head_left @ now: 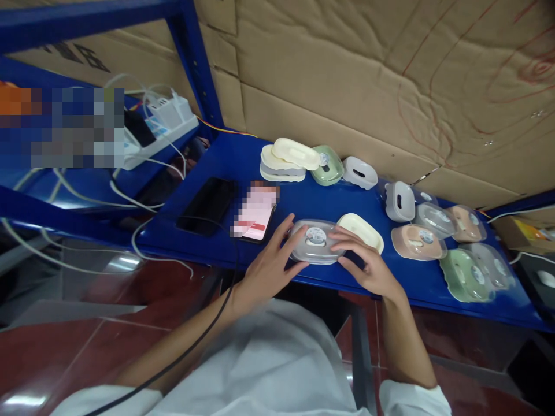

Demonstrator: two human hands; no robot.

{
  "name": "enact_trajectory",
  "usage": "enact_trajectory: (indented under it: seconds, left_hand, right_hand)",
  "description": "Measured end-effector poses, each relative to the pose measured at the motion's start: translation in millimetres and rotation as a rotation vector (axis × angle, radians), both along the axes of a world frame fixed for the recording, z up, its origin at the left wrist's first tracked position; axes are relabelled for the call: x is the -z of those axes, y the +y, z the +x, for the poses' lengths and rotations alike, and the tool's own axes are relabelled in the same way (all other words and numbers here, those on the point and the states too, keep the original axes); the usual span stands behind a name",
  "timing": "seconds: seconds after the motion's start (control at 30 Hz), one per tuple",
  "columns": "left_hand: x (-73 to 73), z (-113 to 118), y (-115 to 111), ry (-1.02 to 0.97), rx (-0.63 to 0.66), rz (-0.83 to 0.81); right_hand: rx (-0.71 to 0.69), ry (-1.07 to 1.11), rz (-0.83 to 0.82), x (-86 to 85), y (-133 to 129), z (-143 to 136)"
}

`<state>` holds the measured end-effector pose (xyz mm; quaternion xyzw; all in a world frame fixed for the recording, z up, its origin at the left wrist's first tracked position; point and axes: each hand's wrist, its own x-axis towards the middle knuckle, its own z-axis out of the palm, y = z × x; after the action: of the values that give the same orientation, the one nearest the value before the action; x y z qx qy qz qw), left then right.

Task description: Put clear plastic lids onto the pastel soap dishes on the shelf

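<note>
A grey soap box (318,252) with a clear lid and a round label sits at the front edge of the blue table, between my hands. My left hand (273,260) grips its left end, thumb at the near side and fingers along the top edge. At the right end, my right hand (366,263) holds it with curved fingers on the lid and the thumb low at the front. Just behind my right hand lies a cream oval tray (362,230), partly covered by the fingers.
To the left are a phone (255,216) with a lit screen and a black device (208,205). Cream trays (295,153), a green box (328,167) and a white box (359,172) stand along the back. Several lidded boxes, including a peach one (414,242), fill the right side. Cables hang at left.
</note>
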<state>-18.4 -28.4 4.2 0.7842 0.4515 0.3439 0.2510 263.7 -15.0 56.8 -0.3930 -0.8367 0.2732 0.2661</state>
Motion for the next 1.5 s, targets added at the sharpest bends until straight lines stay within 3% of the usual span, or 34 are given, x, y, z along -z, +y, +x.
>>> enact_trajectory:
  seconds: [0.1,0.33,0.7,0.87,1.03,1.2,1.27,1.37,1.43,1.5]
  left_hand:
    - [-0.4,-1,1,0.022,0.023,0.01]
    - [-0.6,-2,1,0.071,0.041,0.025]
    - [1.9,0,0,0.077,0.024,0.061]
    - [1.6,4,-3,0.059,-0.082,0.116]
    - [0.2,5,-3,0.074,-0.08,0.159]
    - [1.5,3,-2,0.148,-0.029,0.205]
    - [2.0,4,-1,0.169,0.012,0.229]
    - [0.6,5,0,0.216,0.118,0.3]
    - [-2.1,7,1,0.255,0.171,0.336]
    - [-5.0,8,1,0.277,0.186,0.33]
  right_hand:
    - [0.024,-0.016,0.044,8.5,-6,-4]
    - [0.109,-0.142,0.334,37.4,-20,-19]
    - [0.152,-0.234,0.456,42.6,-31,-20]
    - [0.163,-0.388,0.467,26.3,-4,-26]
    - [0.408,-0.62,0.505,6.5,23,-21]
    - [0.616,-0.636,0.424,25.1,-10,-3]
    - [0.562,-0.616,0.383,29.3,-27,1]
    - [0.275,-0.499,0.307,17.7,-31,3]
    - [0.193,-0.402,0.281,4.1,-10,9]
    - [0.294,-0.342,0.325,-4.5,31,19]
